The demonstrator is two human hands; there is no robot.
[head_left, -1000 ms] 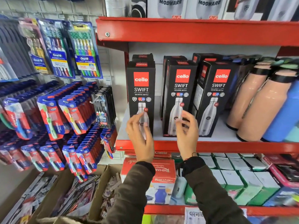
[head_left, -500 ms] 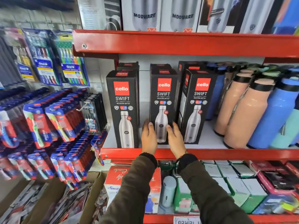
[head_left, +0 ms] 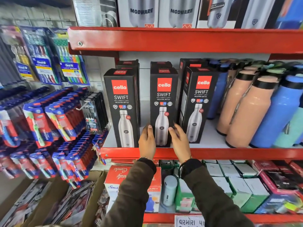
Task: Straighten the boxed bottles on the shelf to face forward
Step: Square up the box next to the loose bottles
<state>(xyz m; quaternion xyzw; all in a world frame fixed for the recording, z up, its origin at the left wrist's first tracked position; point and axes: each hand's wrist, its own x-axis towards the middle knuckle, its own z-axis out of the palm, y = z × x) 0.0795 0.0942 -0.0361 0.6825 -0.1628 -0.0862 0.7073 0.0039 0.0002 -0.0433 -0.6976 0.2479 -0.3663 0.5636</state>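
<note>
Three black boxed bottles marked "cello SWIFT" stand in a front row on the red shelf (head_left: 229, 153). The left box (head_left: 122, 102) and the middle box (head_left: 163, 95) face forward. The right box (head_left: 199, 99) is turned a little, showing its left side. More black boxes stand behind them. My left hand (head_left: 147, 141) presses the lower left edge of the middle box, and my right hand (head_left: 179, 141) presses its lower right edge, so the box sits clasped between both hands.
Loose peach bottles (head_left: 242, 108) and blue bottles (head_left: 278, 115) crowd the shelf's right half. White "MODWARE" boxes (head_left: 180, 12) fill the shelf above. Toothbrush packs (head_left: 49, 115) hang at left. Small boxes (head_left: 229, 181) lie on the shelf below.
My hands dropped from the left and middle boxes' fronts to clasp the middle box's base. That box went from angled to facing forward. The view has drifted left.
</note>
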